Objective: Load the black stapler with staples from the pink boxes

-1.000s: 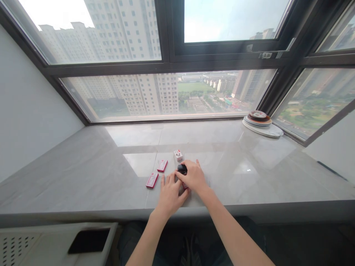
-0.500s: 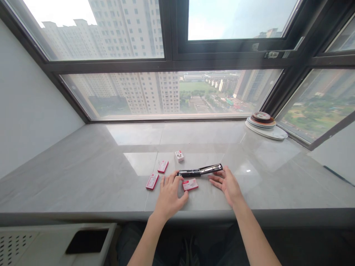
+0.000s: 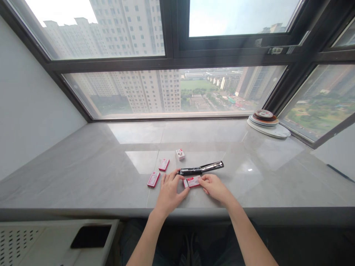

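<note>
A black stapler (image 3: 201,169) lies swung open flat on the grey stone sill (image 3: 83,173). Just in front of it sits a small red and white staple box (image 3: 192,181). My left hand (image 3: 169,192) touches the box's left end, fingers spread, fingertips near the stapler's hinge end. My right hand (image 3: 213,186) pinches the box's right end with thumb and fingers. Two more red boxes lie to the left, one (image 3: 153,179) nearer me and one (image 3: 164,164) farther away. A small white box (image 3: 180,154) stands behind.
A stack of plates (image 3: 267,123) rests in the sill's far right corner by the window frame. A white perforated unit with a dark slot (image 3: 90,236) sits below the sill at lower left. A grey wall (image 3: 30,111) closes the left side.
The stapler, shut under my right hand a second ago, now lies opened out flat. My right hand moved right, then came back onto the red box. My left hand barely shifted.
</note>
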`<move>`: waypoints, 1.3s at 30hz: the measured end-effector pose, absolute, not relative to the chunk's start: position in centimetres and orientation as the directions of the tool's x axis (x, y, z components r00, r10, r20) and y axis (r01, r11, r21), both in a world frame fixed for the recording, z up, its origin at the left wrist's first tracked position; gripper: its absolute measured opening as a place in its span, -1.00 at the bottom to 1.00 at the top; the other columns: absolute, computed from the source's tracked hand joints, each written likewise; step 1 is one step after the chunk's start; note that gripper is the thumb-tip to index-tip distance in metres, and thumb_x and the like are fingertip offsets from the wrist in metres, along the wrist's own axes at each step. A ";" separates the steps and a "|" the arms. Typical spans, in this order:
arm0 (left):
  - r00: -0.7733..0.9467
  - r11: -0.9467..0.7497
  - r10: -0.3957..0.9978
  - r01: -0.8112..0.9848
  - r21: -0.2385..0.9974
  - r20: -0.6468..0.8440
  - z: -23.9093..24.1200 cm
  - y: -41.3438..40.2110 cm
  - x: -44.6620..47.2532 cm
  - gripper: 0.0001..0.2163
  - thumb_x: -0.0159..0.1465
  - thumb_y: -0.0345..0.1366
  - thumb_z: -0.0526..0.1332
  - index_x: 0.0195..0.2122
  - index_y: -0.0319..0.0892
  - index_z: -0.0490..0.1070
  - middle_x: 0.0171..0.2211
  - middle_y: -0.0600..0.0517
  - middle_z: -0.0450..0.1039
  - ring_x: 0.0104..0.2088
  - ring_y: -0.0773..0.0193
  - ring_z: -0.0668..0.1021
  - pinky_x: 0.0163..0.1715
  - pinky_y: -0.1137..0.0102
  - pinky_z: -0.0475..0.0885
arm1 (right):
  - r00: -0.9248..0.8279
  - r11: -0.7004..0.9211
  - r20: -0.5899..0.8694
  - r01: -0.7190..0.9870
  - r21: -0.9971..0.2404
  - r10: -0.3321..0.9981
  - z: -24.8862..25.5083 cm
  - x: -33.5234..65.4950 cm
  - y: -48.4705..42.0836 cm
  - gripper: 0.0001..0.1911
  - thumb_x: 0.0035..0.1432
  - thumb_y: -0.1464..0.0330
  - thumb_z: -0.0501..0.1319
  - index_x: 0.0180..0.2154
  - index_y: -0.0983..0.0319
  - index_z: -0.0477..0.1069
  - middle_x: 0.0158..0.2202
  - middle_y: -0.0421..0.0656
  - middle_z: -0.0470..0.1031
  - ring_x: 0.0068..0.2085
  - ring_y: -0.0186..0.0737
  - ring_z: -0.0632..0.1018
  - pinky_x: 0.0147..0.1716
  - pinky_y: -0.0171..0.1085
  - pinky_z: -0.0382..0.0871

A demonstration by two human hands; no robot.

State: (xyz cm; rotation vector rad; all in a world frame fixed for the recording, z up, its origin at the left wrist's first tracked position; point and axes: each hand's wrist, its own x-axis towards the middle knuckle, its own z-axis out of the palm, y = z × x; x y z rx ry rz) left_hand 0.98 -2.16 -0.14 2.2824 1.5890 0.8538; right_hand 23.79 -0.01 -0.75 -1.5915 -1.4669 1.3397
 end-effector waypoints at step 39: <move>0.255 -0.403 0.905 0.767 0.499 0.339 0.1 -2.2 1.0 -0.81 0.33 -0.29 0.26 -0.04 0.03 0.41 0.31 0.06 0.33 0.24 0.04 0.39 0.37 -0.04 0.05 | -0.331 0.279 0.066 0.655 -0.702 0.941 3.7 19.9 -0.9 -0.92 0.18 0.36 0.25 -0.33 0.14 0.53 -0.47 -0.25 0.50 -0.44 -0.29 0.43 -0.43 -0.33 0.10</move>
